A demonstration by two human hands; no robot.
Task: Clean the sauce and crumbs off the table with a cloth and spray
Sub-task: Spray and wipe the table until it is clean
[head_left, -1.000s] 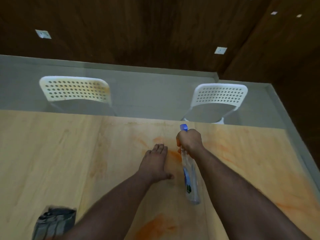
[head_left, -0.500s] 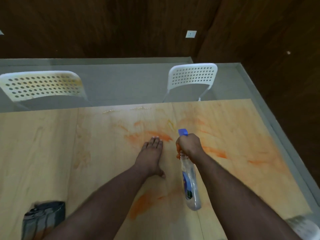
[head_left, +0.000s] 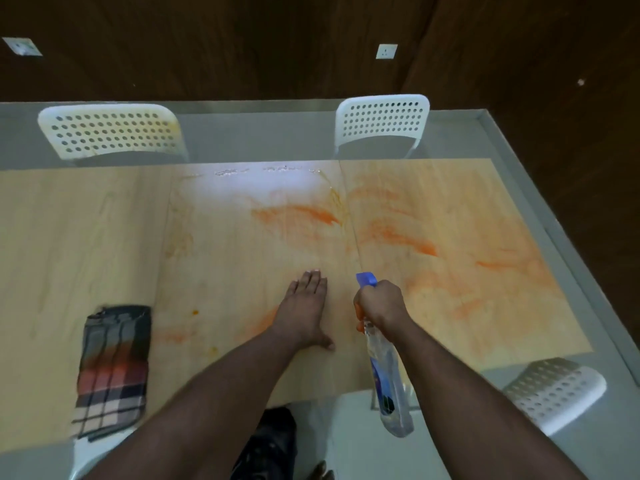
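While the left hand (head_left: 306,308) lies flat, the right hand (head_left: 381,303) grips the spray bottle (head_left: 388,379) beside it.

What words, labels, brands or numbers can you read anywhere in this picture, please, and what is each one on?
None can be read.
Spray bottle, gripped by the right hand: a blue label with dark marks, too blurred to read.
Checked cloth: a woven pattern only, no lettering.
Wall plates: no legible marking.
Table and chairs: no text visible.
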